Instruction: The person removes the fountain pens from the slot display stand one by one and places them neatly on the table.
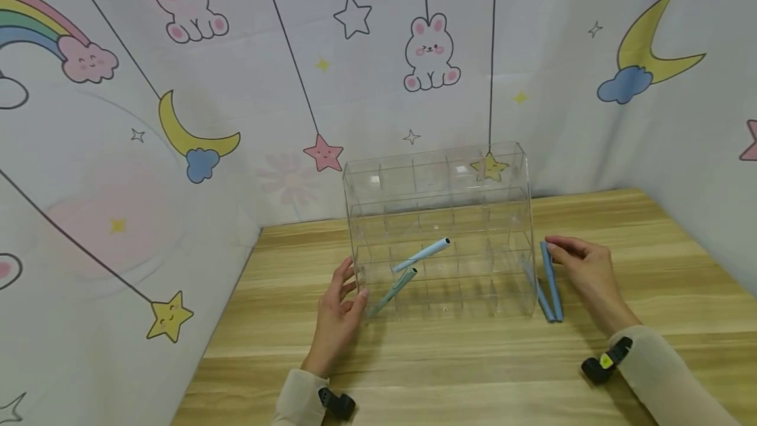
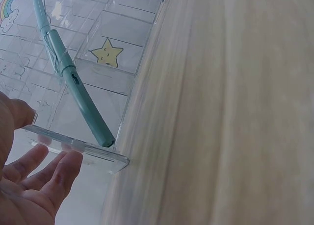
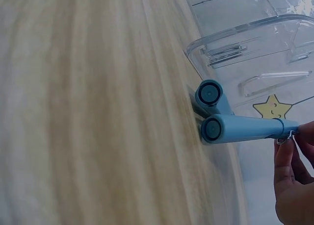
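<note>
A clear compartment organizer (image 1: 510,219) stands upright on the table. My left hand (image 1: 338,314) grips its left side wall, with the thumb and fingers on either side of that edge in the left wrist view. A green pen (image 2: 88,107) leans in a bottom-row compartment at the left. Above it, a light blue pen (image 1: 421,255) sticks out at a slant. Beside the organizer's right wall, my right hand (image 1: 591,275) pinches the top of a blue pen (image 3: 245,128), its lower end at the tabletop. Another blue pen (image 3: 210,93) lies close beside that one.
The wood-grain table (image 1: 449,373) runs under everything. A patterned curtain (image 1: 378,97) with rabbits, moons and stars hangs behind and along both sides. Black cameras (image 1: 606,361) are strapped at both wrists.
</note>
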